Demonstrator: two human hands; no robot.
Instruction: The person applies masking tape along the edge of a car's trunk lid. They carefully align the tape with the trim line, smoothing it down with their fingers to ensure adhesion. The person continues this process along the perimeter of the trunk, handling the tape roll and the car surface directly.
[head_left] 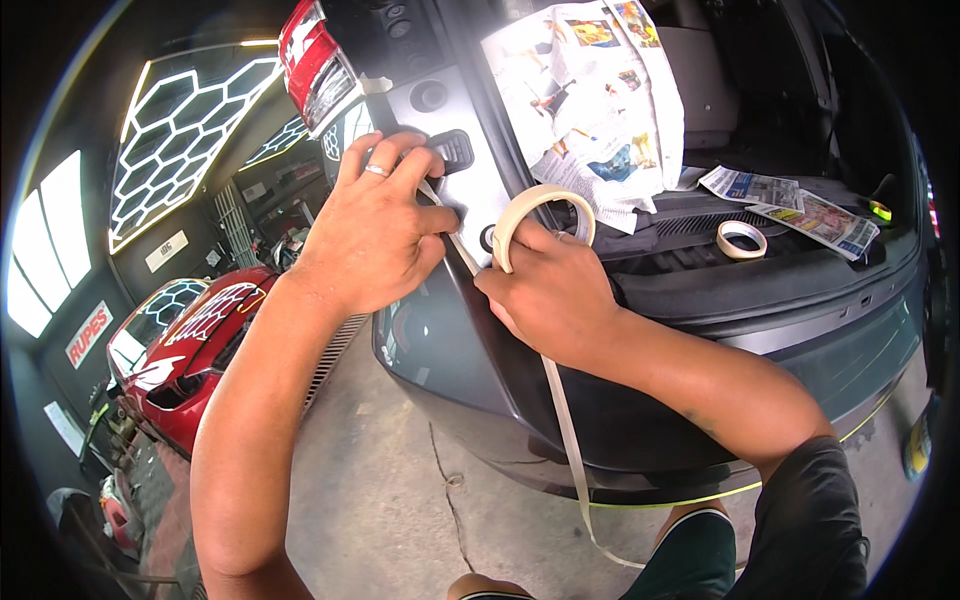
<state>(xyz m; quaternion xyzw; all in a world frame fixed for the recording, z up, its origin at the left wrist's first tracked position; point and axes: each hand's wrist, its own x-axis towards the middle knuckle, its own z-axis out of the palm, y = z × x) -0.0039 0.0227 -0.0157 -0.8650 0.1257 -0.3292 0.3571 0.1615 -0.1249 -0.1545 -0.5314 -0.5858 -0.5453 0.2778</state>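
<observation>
My left hand (375, 225), with a ring on one finger, is at the car's rear corner, below the red tail light (318, 68). Its fingers are bent, with thumb and forefinger on a strip of masking tape along the panel edge. My right hand (555, 300) is closed just to its right, a roll of masking tape (582, 208) hooked around its fingers and its fingertips at the strip's lower part. From beneath this hand a long narrow strip of tape (568, 430) hangs past the grey bumper (450, 390) toward the floor.
Newspaper (590, 110) covers part of the open rear. More newspaper sheets (815, 215) and a second tape roll (741, 240) lie in the cargo area. A red car (190, 350) stands at left on the concrete floor (375, 480). Hexagon lights (190, 140) hang above.
</observation>
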